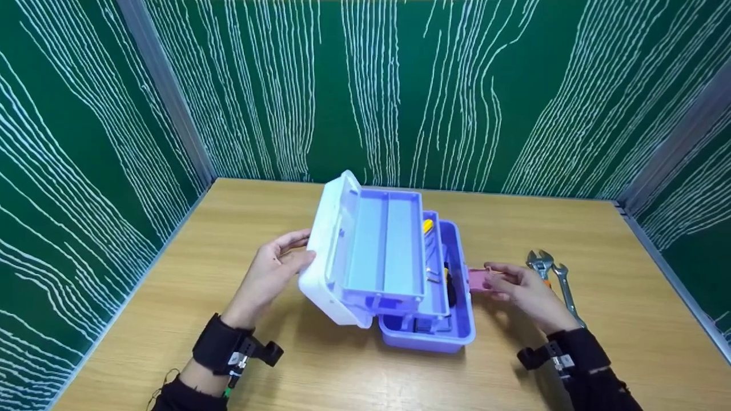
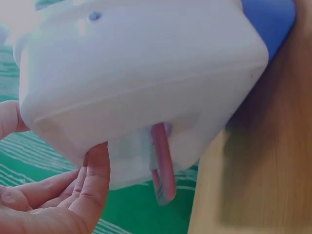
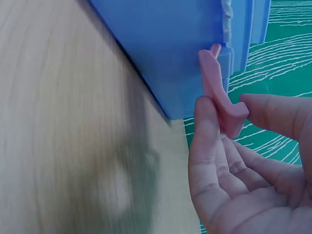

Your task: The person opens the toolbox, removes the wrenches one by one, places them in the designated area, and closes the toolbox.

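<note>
Toolbox (image 1: 425, 319), light stiff plastic mid-table, looks easiest handled by its edges: left hand (image 1: 274, 273) cups the raised white lid (image 1: 325, 251), right hand (image 1: 522, 288) pinches the pink latch (image 1: 477, 279).

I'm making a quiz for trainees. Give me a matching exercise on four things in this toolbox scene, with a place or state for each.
Things:
1. white lid
2. pink latch
3. wrenches
4. upper tray

Places or states:
a. pinched by the right hand
b. lying on the table, untouched
c. empty, swung out
d. touched by the left hand

Pairs: 1-d, 2-a, 3-b, 4-c
</note>
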{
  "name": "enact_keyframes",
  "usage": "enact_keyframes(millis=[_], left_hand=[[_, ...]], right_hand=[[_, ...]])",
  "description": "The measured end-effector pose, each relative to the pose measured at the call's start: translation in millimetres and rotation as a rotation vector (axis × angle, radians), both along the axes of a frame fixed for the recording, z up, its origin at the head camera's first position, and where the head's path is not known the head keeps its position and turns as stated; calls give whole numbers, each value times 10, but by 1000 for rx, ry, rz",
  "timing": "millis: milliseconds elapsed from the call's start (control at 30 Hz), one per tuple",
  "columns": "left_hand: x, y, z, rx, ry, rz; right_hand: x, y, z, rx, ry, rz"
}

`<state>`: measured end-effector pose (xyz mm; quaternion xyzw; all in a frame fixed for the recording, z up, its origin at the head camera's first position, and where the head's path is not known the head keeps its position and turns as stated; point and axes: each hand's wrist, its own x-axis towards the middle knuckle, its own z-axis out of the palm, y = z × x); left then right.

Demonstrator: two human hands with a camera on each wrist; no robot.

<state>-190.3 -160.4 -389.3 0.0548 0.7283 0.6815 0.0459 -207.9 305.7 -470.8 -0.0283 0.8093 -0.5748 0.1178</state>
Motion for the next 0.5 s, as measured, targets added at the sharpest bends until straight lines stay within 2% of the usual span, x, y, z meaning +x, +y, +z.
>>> enact_keyframes(millis=[133,233,367,500], left_hand=[[42,78,46,48,16,-23],[68,134,68,69,35,-44],[101,197,73,56,73,-76],[133,253,66,18,106,-130]], right_hand=[[29,9,17,-93,-43,1],[53,10,38,-125,-83,-10],[82,1,63,-123,-124,-23],[109,-16,68,-134,-121,-21]])
